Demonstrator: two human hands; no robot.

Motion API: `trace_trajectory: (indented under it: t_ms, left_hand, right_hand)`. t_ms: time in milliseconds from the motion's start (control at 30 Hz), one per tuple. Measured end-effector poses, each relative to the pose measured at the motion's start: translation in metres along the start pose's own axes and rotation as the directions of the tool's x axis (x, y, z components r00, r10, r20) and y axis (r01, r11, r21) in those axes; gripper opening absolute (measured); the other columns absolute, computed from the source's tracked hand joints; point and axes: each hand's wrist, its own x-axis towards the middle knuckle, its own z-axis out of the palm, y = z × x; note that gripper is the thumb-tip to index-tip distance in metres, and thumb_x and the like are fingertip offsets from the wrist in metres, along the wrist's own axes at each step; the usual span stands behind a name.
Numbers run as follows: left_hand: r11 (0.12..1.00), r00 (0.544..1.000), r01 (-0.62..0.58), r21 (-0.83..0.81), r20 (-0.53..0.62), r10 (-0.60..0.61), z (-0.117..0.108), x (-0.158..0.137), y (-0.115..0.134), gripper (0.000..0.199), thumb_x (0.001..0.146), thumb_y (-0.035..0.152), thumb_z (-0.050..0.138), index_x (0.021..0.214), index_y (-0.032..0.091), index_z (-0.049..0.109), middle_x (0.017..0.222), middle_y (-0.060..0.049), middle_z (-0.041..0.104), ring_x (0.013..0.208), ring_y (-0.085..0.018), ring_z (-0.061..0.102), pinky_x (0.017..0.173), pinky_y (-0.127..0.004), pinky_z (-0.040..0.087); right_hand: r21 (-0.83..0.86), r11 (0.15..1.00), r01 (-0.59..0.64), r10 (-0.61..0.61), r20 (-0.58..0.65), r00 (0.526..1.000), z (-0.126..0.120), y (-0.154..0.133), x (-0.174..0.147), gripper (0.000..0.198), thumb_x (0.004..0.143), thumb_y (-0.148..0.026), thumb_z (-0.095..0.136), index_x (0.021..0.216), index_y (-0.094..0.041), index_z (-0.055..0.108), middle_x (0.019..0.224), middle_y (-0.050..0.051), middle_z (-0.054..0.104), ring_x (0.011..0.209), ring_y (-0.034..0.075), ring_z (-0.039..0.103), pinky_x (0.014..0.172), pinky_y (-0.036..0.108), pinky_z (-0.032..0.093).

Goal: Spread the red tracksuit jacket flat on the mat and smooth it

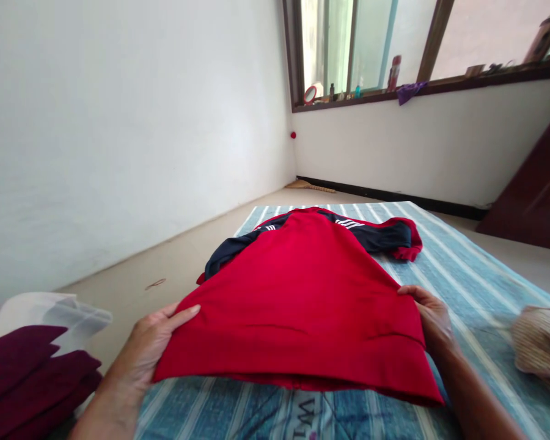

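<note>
Squarely, red garment [297, 293] between left hand [152, 339], right hand [434, 321].

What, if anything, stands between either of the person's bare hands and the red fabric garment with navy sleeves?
Nothing visible does. The left hand holds the red garment directly at one side near its hem, and the right hand holds the opposite side. The beige, textured, soft-looking item lies farther right, clear of both.

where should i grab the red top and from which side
Probably by its side edges, just above the hem, from the near side, one hand each. The red top is spread out, its wide hem nearest; the left hand and right hand hold those edges.
</note>
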Motion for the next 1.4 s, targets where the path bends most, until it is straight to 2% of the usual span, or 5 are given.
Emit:
trace_trajectory:
  t_ms: [200,467,667,967,1400]
  left_hand:
    - [0.966,0.993,0.108,0.234,0.019,-0.116,-0.023,0.003,-0.048,0.033,0.063,0.028,0.082,0.090,0.018,0.066,0.073,-0.005,0.075,0.067,-0.025,0.072,0.063,-0.031,0.060]
    - [0.948,0.989,0.062,0.311,0.111,-0.101,-0.029,-0.002,-0.058,0.040,0.064,0.044,0.081,0.091,0.018,0.067,0.086,-0.006,0.076,0.078,-0.024,0.072,0.060,-0.025,0.058]
    - [0.975,0.995,0.087,0.204,0.034,-0.096,-0.023,-0.009,-0.058,0.037,0.059,0.026,0.084,0.090,0.018,0.064,0.080,-0.007,0.076,0.073,-0.026,0.072,0.064,-0.031,0.060]
    - [0.963,0.991,0.116,0.244,0.036,-0.129,-0.024,-0.011,-0.066,0.042,0.054,0.027,0.087,0.089,0.022,0.064,0.079,-0.004,0.076,0.077,-0.028,0.073,0.062,-0.032,0.061]
    - [0.971,0.989,0.084,0.225,0.099,-0.109,-0.032,-0.022,-0.076,0.104,0.043,0.037,0.091,0.136,0.024,0.046,0.080,-0.002,0.076,0.077,-0.030,0.072,0.069,-0.036,0.061]
  right_hand:
    - [-0.217,0.972,-0.084,0.103,0.074,0.992,-0.007,0.012,-0.007,0.025,0.055,-0.031,0.069,0.076,-0.019,0.065,0.061,-0.001,0.065,0.050,0.013,0.054,0.046,0.022,0.039]
    - [-0.234,0.958,-0.168,0.183,0.044,0.982,0.005,0.002,-0.046,0.084,0.069,-0.054,0.069,0.142,-0.022,0.040,0.063,-0.004,0.065,0.048,0.016,0.058,0.043,0.025,0.044]
    - [-0.195,0.961,-0.195,0.227,0.157,0.961,0.007,0.002,-0.070,0.094,0.065,-0.043,0.078,0.144,-0.020,0.034,0.089,0.005,0.074,0.076,0.025,0.071,0.072,0.037,0.059]
    - [-0.386,0.922,-0.014,0.074,0.139,0.987,-0.006,0.006,-0.069,0.080,0.066,-0.042,0.073,0.137,-0.020,0.044,0.088,0.004,0.074,0.078,0.028,0.071,0.071,0.038,0.057]
    - [-0.283,0.946,-0.156,0.204,0.146,0.968,-0.005,0.000,-0.102,0.115,0.057,-0.048,0.080,0.150,-0.024,0.018,0.089,0.005,0.074,0.070,0.028,0.071,0.061,0.040,0.059]
